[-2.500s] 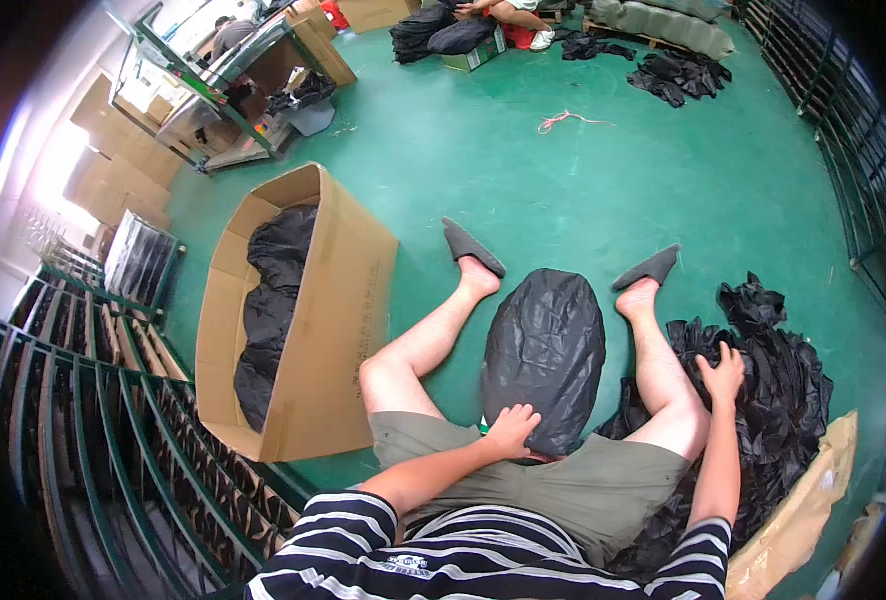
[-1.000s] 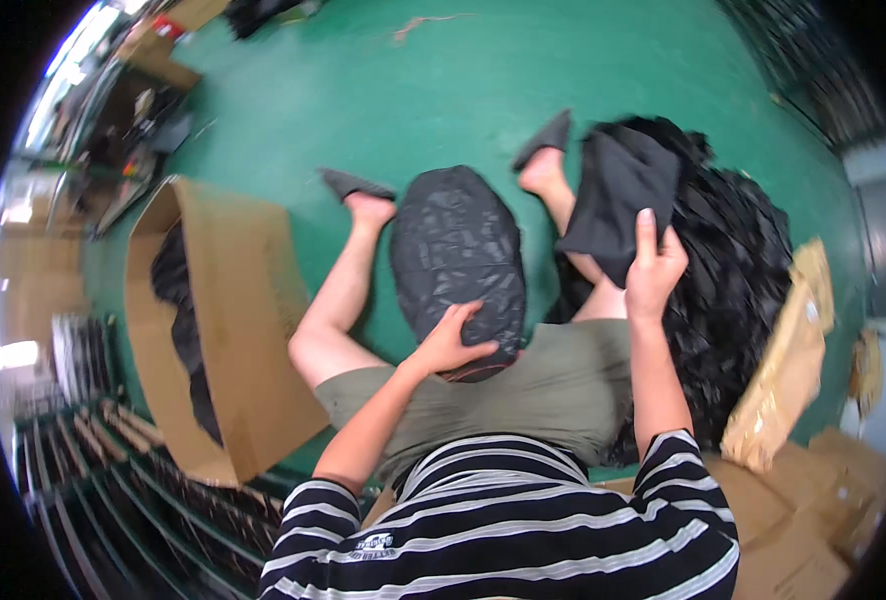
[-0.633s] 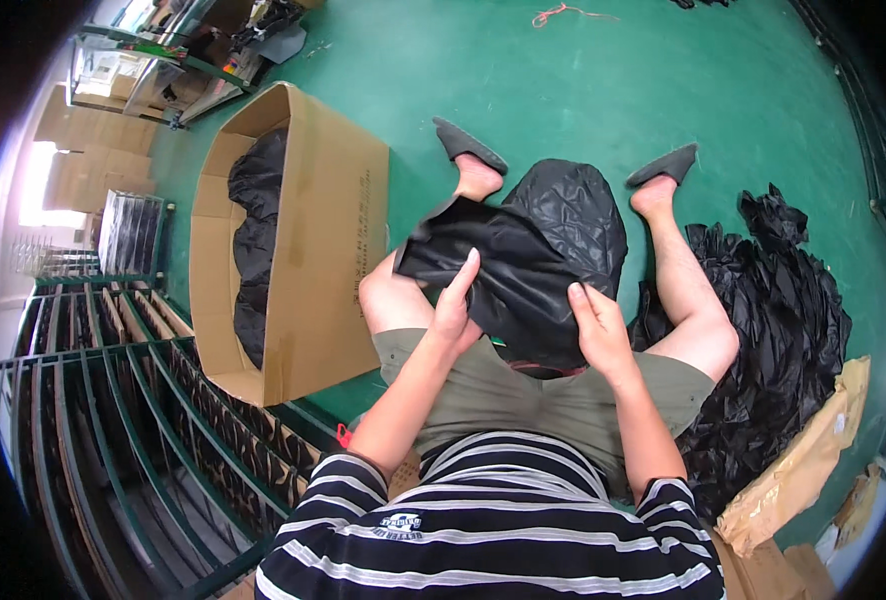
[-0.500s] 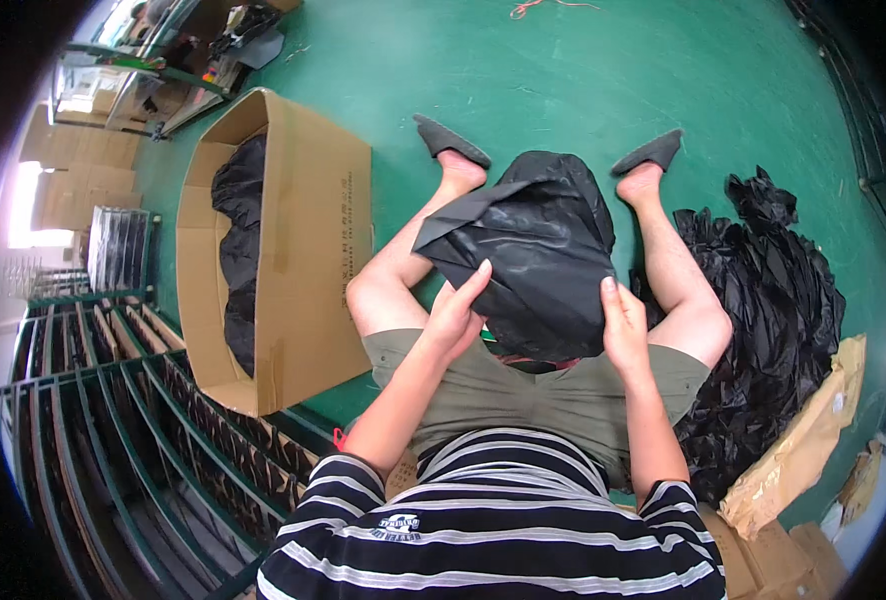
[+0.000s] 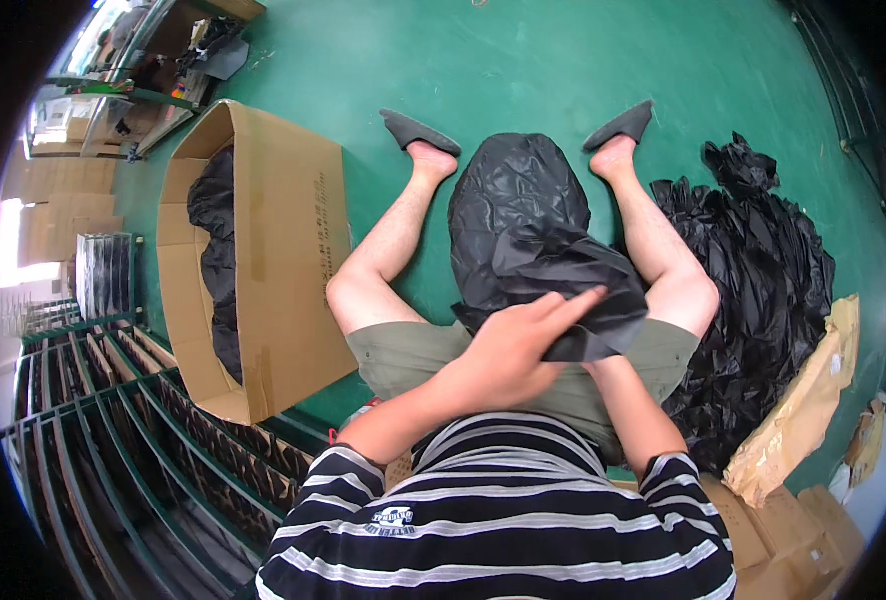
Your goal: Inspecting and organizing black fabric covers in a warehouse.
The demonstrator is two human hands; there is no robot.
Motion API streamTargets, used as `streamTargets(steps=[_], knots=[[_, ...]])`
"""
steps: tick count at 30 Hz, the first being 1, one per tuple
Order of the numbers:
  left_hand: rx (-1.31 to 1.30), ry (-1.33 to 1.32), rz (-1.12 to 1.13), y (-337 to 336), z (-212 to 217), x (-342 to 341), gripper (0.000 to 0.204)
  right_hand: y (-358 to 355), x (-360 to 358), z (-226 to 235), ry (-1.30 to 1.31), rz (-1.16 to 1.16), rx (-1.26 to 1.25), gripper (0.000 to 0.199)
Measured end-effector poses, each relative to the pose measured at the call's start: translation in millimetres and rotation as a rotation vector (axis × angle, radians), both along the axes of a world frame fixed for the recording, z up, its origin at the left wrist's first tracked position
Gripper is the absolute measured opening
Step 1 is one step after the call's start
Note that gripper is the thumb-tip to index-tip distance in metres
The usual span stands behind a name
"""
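Between my legs stands a bulky, rounded black plastic bag [image 5: 518, 190], its loose upper part folded over toward me. My left hand [image 5: 523, 345] lies across this loose plastic, index finger stretched out to the right and the other fingers partly bent. It is not seen gripping anything. My right hand [image 5: 603, 362] is mostly under the plastic; only the wrist and a little of the hand show, and its fingers are hidden. What is inside the bag cannot be seen.
On my left is an open cardboard box [image 5: 293, 250] with black plastic [image 5: 218, 260] inside. A heap of black plastic bags [image 5: 748, 320] lies on the right beside brown wrapping [image 5: 798, 400]. Green metal racks [image 5: 143, 450] stand at lower left, cardboard [image 5: 773, 540] at lower right.
The loose plastic, held spread between both hands before, now lies folded over to the right. My left hand has moved right across it, and my right hand has gone under it.
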State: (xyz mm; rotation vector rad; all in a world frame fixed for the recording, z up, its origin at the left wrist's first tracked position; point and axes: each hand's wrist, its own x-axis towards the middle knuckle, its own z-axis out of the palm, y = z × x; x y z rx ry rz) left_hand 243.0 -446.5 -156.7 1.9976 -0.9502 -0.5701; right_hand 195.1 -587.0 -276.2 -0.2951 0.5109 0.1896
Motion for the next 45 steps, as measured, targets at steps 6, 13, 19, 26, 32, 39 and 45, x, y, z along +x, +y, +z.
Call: streamTargets(steps=[6,13,19,26,32,39,45], knots=[[-0.031,-0.099,-0.220,-11,-10,-36,0.071,-20,14,-22,-0.177,-0.004,-0.421,0.037],[-0.316,0.403,0.010,33,12,-4,0.057,-39,35,-6,-0.293,-0.034,-0.963,0.046],[-1.198,1.366,0.120,71,-27,5,0.052,-27,33,42,-0.575,0.061,-1.346,0.095],[-0.916,0.827,0.680,95,-5,33,0.046,-53,26,34,-0.397,0.373,-1.058,0.028],[-0.454,0.745,0.565,140,-11,32,0.030,-118,-9,5,-0.255,0.419,-0.416,0.028],[-0.706,0.874,-1.066,107,-57,111,0.023,-119,-29,-32,-0.460,0.299,0.024,0.040],[-0.406,0.872,0.217,105,-43,42,0.065,-98,-5,19,-0.676,0.302,0.349,0.047]])
